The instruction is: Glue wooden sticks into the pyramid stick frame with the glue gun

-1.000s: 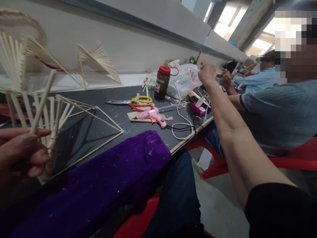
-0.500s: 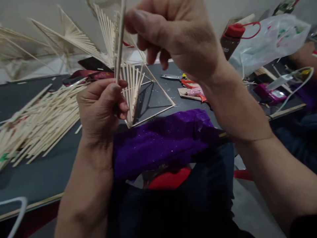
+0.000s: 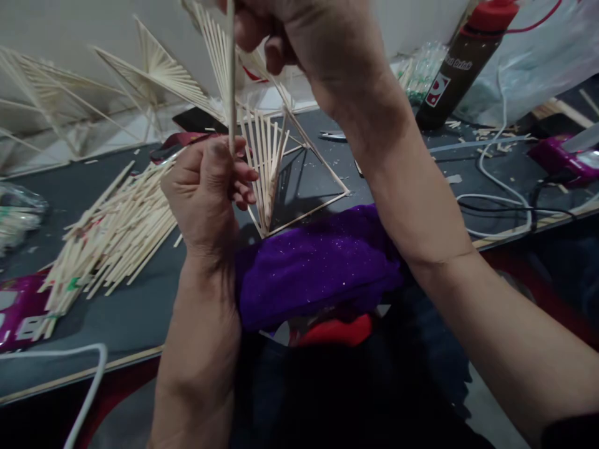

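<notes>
My left hand [image 3: 203,193] is closed, pinching the lower end of a thin wooden stick [image 3: 231,81] between thumb and fingers. The stick stands nearly upright and runs out of the top of the view. Up there my right hand [image 3: 322,43] is closed on its upper part, its fingertips partly cut off by the frame edge. Just behind my left hand, a stick structure [image 3: 266,168] with a fan of slats on an angled frame stands on the dark table. A loose heap of wooden sticks [image 3: 126,231] lies to the left.
Finished-looking stick fans [image 3: 159,78] lean along the wall. Purple cloth [image 3: 318,268] lies at the front edge. A dark bottle with a red cap [image 3: 461,68], a white cable [image 3: 496,181] and a purple device [image 3: 568,159] are at right. Scissors [image 3: 332,135] show partly behind my right arm.
The view has turned, so the table and heap appear shifted right. My right hand has risen farther along the stick toward the top edge. My left hand keeps its pinch.
</notes>
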{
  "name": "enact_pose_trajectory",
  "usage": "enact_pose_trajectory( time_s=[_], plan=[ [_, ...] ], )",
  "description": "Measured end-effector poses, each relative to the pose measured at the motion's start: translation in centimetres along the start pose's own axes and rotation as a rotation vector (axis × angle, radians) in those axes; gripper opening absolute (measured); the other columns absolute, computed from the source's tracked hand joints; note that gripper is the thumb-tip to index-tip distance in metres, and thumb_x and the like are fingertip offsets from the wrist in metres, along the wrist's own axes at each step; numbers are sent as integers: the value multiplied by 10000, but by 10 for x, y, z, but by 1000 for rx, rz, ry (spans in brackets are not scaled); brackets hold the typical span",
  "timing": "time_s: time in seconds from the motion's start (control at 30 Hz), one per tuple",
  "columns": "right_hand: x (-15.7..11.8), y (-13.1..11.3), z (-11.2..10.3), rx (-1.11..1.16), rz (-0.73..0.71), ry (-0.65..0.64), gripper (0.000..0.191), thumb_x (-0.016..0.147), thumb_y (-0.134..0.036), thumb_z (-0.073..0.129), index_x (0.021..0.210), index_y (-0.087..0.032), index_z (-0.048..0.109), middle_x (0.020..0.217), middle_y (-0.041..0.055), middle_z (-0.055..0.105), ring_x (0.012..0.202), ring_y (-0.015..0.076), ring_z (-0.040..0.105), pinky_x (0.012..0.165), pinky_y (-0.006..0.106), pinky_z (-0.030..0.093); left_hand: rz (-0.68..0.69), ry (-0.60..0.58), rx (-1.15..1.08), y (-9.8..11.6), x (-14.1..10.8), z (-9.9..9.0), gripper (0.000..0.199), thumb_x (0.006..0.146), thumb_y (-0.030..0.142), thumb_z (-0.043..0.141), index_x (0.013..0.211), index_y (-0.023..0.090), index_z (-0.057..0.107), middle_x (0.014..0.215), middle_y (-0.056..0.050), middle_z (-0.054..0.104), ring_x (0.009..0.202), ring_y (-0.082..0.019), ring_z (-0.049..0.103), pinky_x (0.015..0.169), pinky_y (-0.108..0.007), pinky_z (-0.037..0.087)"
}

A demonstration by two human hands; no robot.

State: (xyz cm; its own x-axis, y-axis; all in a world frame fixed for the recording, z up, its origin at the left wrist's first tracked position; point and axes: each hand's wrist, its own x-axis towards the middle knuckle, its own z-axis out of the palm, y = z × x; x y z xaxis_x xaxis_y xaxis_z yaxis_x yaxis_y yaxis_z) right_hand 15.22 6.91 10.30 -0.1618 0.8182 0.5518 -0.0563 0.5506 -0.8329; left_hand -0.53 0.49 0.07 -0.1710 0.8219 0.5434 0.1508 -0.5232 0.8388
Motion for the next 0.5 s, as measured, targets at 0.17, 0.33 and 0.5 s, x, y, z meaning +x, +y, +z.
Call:
enact_pose_trajectory(
  time_s=[0.17,0.33,0.5],
  plan=[
    [31,46,-38,229,219,177,145,965,-64,459,861,-85,558,608,-110,559,591,-16,613,450,65,329,122,-75,490,-12,2,-7,267,779,430,771,946,228,724,862,16,679,606,-99,561,606,-314,491],
    [37,79,-43,402,359,214,215,1047,-235,442,865,-139,506,565,-136,509,542,-29,596,414,87,348,158,-89,868,-6,-5,-1,514,586,378,895,1022,268,646,1053,-33,601,918,-249,628,843,-466,538],
    [33,100,-31,480,461,145,212,1055,-262,414,906,-145,509,540,-158,511,513,-57,579,421,70,356,106,-53,1018,-8,-9,3,735,543,390,908,1174,247,558,1237,-88,526,1189,-357,544,980,-566,490]
  ],
)
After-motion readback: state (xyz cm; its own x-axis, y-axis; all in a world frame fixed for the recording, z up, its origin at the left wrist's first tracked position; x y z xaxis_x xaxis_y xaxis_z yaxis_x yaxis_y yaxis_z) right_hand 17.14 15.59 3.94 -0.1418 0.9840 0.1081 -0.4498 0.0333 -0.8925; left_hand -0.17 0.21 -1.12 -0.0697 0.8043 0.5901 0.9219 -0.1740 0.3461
